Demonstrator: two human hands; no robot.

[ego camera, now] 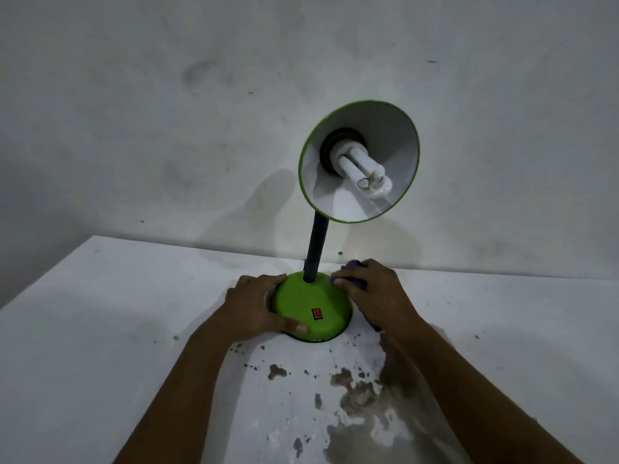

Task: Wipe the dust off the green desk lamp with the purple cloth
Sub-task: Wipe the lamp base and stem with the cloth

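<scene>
The green desk lamp [311, 301] stands upright on the white table, with a round green base carrying a red switch, a black neck and a green-rimmed shade tilted toward me, its white bulb showing. My left hand [254, 304] grips the left side of the base, thumb on its front edge. My right hand [375, 289] holds the purple cloth [351, 279] bunched under its fingers and presses it against the right rear of the base. Most of the cloth is hidden beneath that hand.
The white table [117, 313] has worn, flaking brown patches [355, 396] near its front, between my forearms. A stained grey wall [201, 112] rises right behind the lamp. The table's left edge runs diagonally at the far left.
</scene>
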